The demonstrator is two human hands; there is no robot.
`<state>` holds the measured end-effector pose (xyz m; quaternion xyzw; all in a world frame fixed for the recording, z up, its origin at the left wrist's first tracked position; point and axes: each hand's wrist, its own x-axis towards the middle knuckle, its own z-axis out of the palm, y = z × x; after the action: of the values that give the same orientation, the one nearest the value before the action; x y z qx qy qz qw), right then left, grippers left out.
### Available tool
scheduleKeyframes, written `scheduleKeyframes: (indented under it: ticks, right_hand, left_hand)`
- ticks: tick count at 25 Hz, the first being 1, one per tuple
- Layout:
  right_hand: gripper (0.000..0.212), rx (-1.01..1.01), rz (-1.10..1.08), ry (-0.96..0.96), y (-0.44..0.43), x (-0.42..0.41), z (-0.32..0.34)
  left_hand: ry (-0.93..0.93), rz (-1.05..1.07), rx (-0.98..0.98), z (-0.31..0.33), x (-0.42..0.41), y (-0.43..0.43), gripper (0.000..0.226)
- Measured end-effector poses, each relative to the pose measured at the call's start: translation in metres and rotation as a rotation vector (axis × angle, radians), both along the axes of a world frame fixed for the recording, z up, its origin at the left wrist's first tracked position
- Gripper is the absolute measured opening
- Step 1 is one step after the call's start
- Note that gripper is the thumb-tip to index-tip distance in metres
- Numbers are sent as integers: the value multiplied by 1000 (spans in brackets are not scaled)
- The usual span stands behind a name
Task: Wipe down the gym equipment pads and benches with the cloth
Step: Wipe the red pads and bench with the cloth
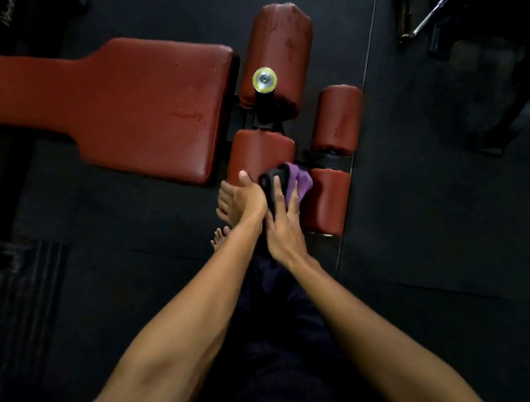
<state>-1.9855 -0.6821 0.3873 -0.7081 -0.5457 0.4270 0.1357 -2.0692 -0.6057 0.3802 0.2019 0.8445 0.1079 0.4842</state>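
- Down at the foot end of the bench (137, 116), our right hand (284, 228) presses the purple cloth (302, 180) with spread fingers against a black part (271, 175) beside the near-left roller pad (260, 149).
- Our left hand (245, 198) rests on that pad, thumb on top; whether its fingers grip, we cannot tell.
- Damp streaks on the bench and the far roller pad (280, 51) suggest we have wiped those; the right-side pads (336, 118) probably remain.

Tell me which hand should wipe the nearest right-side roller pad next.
Right. The right hand presses the purple cloth beside that roller pad; the left hand carries no cloth and rests on the neighbouring roller pad.
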Motion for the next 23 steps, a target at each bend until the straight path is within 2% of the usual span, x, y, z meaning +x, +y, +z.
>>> scheduleKeyframes:
  ticks: [2,4,6,10,11,13,16,19,21,23]
  right_hand:
    - [73,73,126,-90,12,3,-7]
    - [69,175,209,-173,42,4,-11]
    - [62,163,136,-146,78,8,-14]
    - [65,-72,-174,71,91,21,-6]
    - [65,-111,-196,94,80,23,-4]
    - [63,-120,-167,94,44,15,-1]
    - [64,5,-33,-1,-4,-5,-3]
    - [68,142,158,-146,8,-11,-11]
    - [62,231,242,-217,46,-6,-15]
    - [60,231,171,-188,85,6,-22]
  left_hand:
    - [-19,-9,5,-3,2,-4,65]
    - [-41,-1,18,-13,-10,1,66]
    - [-178,32,24,-24,-28,4,69]
    - [-457,180,-2,-42,-52,6,75]
    - [-461,195,3,-43,-50,5,75]
    - [-321,178,19,-30,-38,2,69]
    - [-107,7,48,-10,-21,-10,58]
    - [-159,22,113,-15,-19,-14,61]
    - [-232,76,154,-26,-31,-13,74]
    - [-313,116,142,-38,-46,-16,70]
